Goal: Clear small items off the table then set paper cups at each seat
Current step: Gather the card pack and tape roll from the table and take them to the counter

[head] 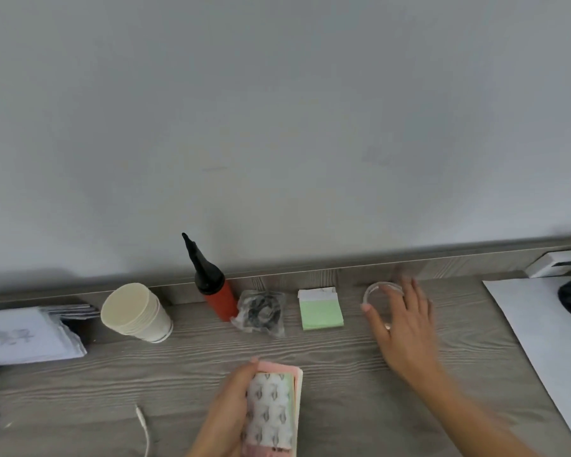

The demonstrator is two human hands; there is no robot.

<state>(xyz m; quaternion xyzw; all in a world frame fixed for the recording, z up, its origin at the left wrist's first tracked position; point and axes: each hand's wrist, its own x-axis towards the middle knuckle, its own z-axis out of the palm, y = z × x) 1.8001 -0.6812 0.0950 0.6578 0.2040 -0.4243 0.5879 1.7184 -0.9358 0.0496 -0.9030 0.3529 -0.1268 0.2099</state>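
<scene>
The clearing step is in hand. The clear ring [376, 286] lies flat on the surface [327, 364] near the back edge, just right of the green pad [320, 311]. The right hand [399, 324] hovers over it with fingers spread and the thumb at the ring's left rim. Its grip is open, not closed round the ring as far as the blur allows. The left hand [226, 410] is at the near edge, its grip closed on a pink patterned pack [272, 410], thumb over the top.

Left of the pad sit a black item in a bag [261, 311] and a red pump [216, 295] with a black nozzle, the two touching. Further left the cups [136, 313] lie nested on their side, mouths toward the camera, not yet set out.

The next move likely calls for closing the fingers across the ring's rim and lifting it. Being thin and smooth, it may slide rather than lift, so a pinch from both sides seems wise. Pad, bag and pump are left to clear before the cups.
</scene>
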